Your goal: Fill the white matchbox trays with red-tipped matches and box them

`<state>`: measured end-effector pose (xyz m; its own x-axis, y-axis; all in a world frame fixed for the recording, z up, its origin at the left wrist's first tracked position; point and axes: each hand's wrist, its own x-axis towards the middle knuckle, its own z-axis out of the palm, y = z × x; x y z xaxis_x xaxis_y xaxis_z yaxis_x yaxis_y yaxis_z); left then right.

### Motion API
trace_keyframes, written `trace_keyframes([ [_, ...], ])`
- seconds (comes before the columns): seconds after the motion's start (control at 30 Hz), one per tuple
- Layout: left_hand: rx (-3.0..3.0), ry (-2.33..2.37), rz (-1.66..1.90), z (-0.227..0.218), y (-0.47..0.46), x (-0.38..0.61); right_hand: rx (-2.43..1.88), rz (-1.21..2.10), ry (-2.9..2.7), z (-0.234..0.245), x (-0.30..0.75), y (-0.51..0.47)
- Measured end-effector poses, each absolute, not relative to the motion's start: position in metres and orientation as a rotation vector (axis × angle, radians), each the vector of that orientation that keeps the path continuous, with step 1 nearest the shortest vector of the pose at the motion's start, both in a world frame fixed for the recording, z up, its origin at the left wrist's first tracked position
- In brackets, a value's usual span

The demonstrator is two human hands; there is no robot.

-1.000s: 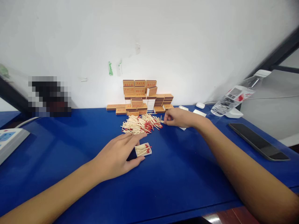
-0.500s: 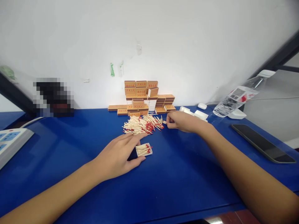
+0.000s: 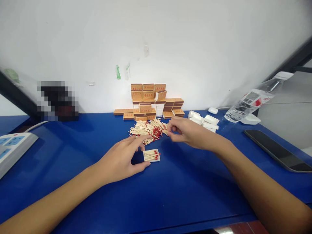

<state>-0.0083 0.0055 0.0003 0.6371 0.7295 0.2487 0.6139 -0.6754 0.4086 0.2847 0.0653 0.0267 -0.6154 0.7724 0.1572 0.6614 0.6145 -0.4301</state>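
A small white matchbox tray [image 3: 151,160] holds several red-tipped matches, one jutting past its right end. My left hand [image 3: 122,159] curves around the tray's left end, the thumb at the near edge and a finger at the far corner, with the index finger raised above. A large heap of loose matches [image 3: 146,128] lies just beyond. At its right side my right hand [image 3: 186,131] is closed in a pinch on several matches [image 3: 165,132], partly hidden by the fingertips.
Orange matchboxes [image 3: 148,95] are stacked against the wall. White empty trays [image 3: 211,120] lie behind my right hand. A plastic bottle [image 3: 248,100] leans at right, near a phone [image 3: 278,149]. A power strip [image 3: 18,146] sits at the left edge of the blue table [image 3: 146,201].
My right hand has moved slightly left and closer, drawing matches at the heap's edge. The tray has turned a little straighter between my left fingers. The view has shifted slightly.
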Motion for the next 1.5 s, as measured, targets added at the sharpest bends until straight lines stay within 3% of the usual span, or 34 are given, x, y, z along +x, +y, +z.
trace_keyframes([
  [0.13,2.573,1.081,0.632,-0.005,0.005,-0.006,-1.031,0.509,-2.637,0.03,0.252,0.036],
  [0.4,2.672,1.063,0.692,-0.009,0.006,-0.005,-1.183,-0.093,-2.875,0.029,0.213,0.013],
  [0.63,2.678,1.058,0.672,-0.005,0.005,-0.005,-1.0,0.397,-2.71,0.039,0.251,0.024],
  [1.03,2.745,0.96,0.665,0.0,0.006,-0.001,-1.095,0.684,-2.74,0.032,0.269,0.029],
  [1.5,2.682,1.016,0.618,-0.001,0.006,-0.003,-1.0,0.28,-2.748,0.027,0.24,0.009],
])
